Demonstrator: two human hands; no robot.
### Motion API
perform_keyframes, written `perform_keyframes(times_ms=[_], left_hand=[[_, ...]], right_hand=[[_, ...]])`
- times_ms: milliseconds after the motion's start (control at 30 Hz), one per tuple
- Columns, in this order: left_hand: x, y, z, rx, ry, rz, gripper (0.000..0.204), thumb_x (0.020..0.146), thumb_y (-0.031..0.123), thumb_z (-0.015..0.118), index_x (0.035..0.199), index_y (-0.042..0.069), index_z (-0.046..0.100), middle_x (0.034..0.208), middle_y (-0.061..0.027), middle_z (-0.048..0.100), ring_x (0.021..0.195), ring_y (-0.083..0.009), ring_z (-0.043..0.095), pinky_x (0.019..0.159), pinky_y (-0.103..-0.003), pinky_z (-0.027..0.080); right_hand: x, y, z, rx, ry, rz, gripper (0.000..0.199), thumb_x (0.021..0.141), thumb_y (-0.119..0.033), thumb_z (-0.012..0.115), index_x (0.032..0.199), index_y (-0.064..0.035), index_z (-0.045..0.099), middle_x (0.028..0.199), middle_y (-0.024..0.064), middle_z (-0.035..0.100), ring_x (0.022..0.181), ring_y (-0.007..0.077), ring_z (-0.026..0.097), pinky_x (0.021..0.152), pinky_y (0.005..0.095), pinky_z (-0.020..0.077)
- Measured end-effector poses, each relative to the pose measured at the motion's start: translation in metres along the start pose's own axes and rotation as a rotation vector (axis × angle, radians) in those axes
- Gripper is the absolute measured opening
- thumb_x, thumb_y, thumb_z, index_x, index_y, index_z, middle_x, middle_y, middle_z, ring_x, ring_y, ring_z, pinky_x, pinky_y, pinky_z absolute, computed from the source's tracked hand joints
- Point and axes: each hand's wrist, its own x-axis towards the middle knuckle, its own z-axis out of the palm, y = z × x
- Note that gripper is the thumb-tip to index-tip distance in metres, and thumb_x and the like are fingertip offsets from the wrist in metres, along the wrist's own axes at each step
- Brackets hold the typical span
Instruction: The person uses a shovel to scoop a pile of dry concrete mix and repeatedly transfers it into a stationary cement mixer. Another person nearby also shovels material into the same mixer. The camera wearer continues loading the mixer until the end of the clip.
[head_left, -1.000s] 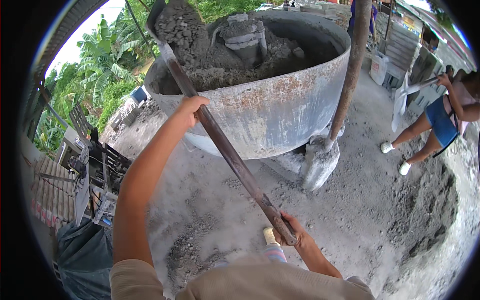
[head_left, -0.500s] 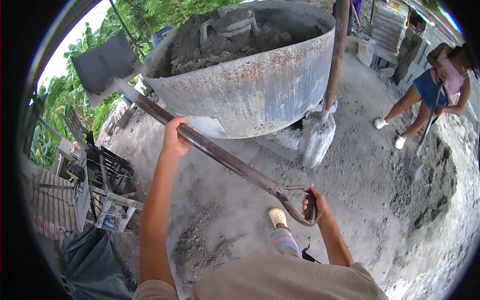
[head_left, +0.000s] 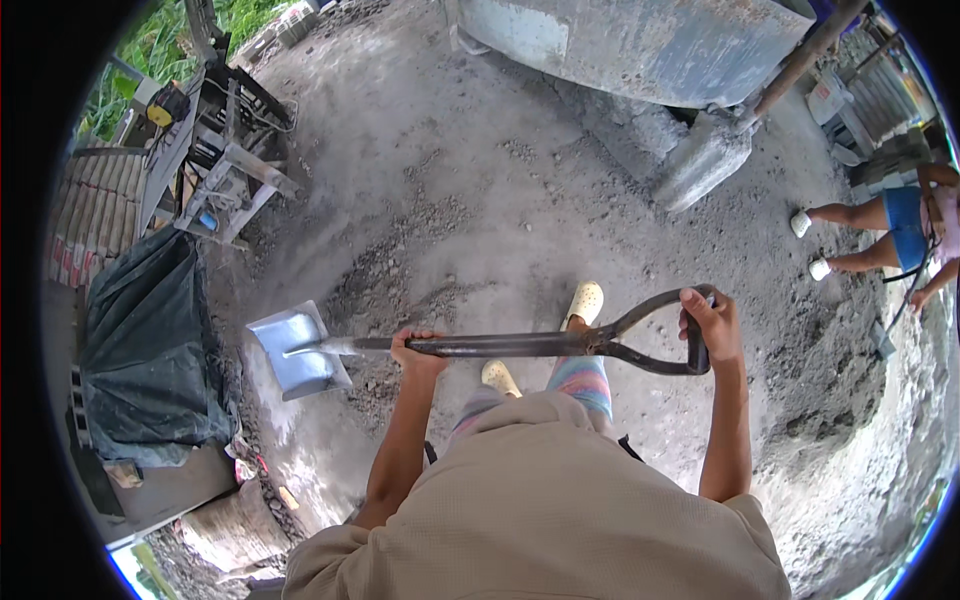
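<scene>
I hold a shovel (head_left: 500, 346) level across my front, its dark shaft running from left to right. My left hand (head_left: 418, 352) is closed round the shaft near the blade end. My right hand (head_left: 712, 325) wraps the grip of the D-shaped handle. The flat metal shovel blade (head_left: 299, 350) hangs over the ground at the left, its face bare and shiny with no load showing. Ahead stands a large round metal mixing drum (head_left: 640, 50), its inside out of view.
A grey-crusted post base (head_left: 705, 160) with a rusty pole stands beside the drum. A person (head_left: 905, 225) with a shovel stands at the right by a gravel heap (head_left: 835, 400). At the left are a wooden stand (head_left: 235, 190), stacked sacks (head_left: 95, 215) and a dark tarp (head_left: 150, 350).
The shovel blade has come down and back from beside the drum's rim to low at my left. My view has tilted down and turned left. Both hands keep hold of the shovel.
</scene>
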Motion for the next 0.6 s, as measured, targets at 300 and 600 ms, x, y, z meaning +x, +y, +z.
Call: perform_keyframes(times_ms=[300, 600], left_hand=[[-0.039, 0.036, -0.003, -0.121, -0.046, 0.186, 0.016, 0.061, 0.016, 0.048, 0.052, 0.012, 0.036, 0.047, 0.0006, 0.038, 0.044, -0.0144, 0.042, 0.051, -0.033, 0.039], [0.055, -0.017, -0.048, 0.070, 0.170, 0.070, 0.016, 0.065, 0.014, 0.048, 0.053, 0.011, 0.038, 0.048, -0.0002, 0.041, 0.044, -0.0158, 0.043, 0.050, -0.033, 0.039]], right_hand=[[0.021, 0.032, 0.025, 0.084, -0.130, -0.095, 0.043, 0.067, -0.044, 0.059, 0.074, -0.0021, 0.052, 0.055, 0.0037, 0.049, 0.045, 0.0100, 0.047, 0.044, 0.0216, 0.0387], [0.013, 0.139, 0.015, 0.117, -0.012, 0.379, 0.036, 0.067, -0.035, 0.063, 0.074, -0.0030, 0.050, 0.047, 0.0027, 0.043, 0.036, 0.0109, 0.041, 0.033, 0.0219, 0.0341]])
